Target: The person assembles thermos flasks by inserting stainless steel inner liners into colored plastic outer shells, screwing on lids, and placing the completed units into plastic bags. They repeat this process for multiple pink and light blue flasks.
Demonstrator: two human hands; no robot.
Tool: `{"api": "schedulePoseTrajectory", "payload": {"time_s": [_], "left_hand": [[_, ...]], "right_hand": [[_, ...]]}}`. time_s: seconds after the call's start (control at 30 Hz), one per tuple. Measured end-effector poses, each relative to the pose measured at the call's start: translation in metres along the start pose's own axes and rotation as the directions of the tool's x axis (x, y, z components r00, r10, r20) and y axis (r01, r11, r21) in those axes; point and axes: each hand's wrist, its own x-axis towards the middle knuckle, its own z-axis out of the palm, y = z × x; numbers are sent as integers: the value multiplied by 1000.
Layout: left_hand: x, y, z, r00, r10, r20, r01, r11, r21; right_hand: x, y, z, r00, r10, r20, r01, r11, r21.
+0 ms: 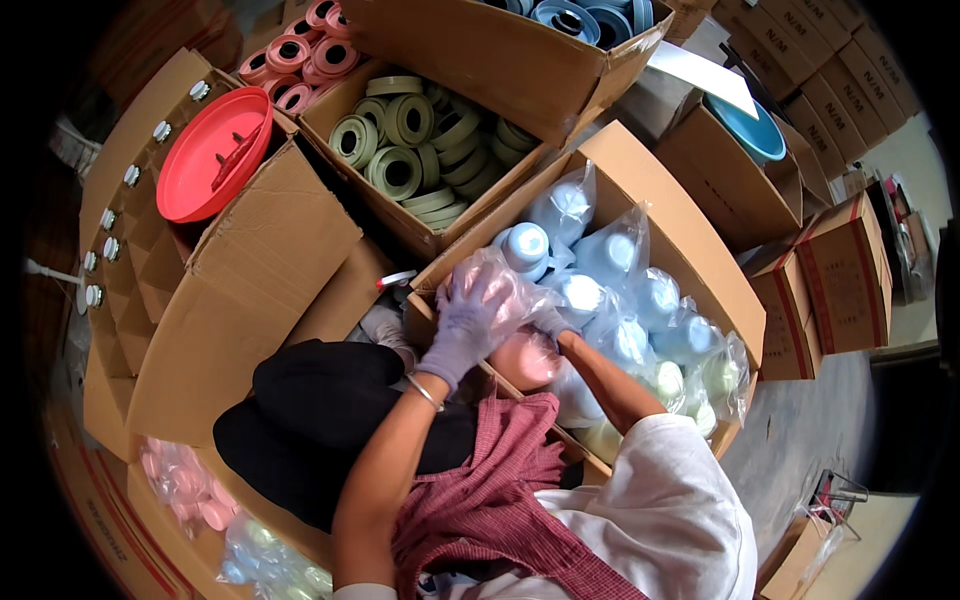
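Observation:
My left hand (462, 328), in a pale thin glove, spreads its fingers over a pink rounded item in a clear plastic bag (492, 284) and grips it from above. On the bag's right side my gloved right hand (550, 320) holds on; its fingers are partly hidden by the plastic. Both hands are at the near left of an open cardboard box (742, 290). Inside it stand several bagged light-blue items (620, 250), with pale green ones (668, 380) at the right. A second bagged pink item (526, 360) sits just below my hands.
Behind is a carton of green rings (395, 172), with pink rings (310, 55) and blue rings (570, 20) beyond. A red basin (215, 155) rests on a box at the left. Bagged pink pieces (190, 485) lie at lower left. Stacked cartons (835, 275) stand right.

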Motion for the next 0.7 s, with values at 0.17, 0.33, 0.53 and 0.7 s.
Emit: {"api": "schedulePoseTrajectory", "payload": {"time_s": [0.17, 0.33, 0.53, 0.7], "left_hand": [[-21, -15, 57, 991, 64, 115, -88, 971, 222], [-28, -13, 39, 985, 112, 130, -126, 987, 104], [-33, -2, 15, 975, 109, -193, -144, 974, -177], [-39, -23, -25, 884, -158, -439, -9, 935, -354]], "right_hand": [[37, -30, -87, 996, -39, 81, 57, 970, -237], [101, 9, -108, 919, 384, 88, -306, 836, -456], [100, 74, -82, 883, 451, 127, -322, 780, -536], [42, -27, -141, 996, 32, -87, -62, 931, -360]]}}
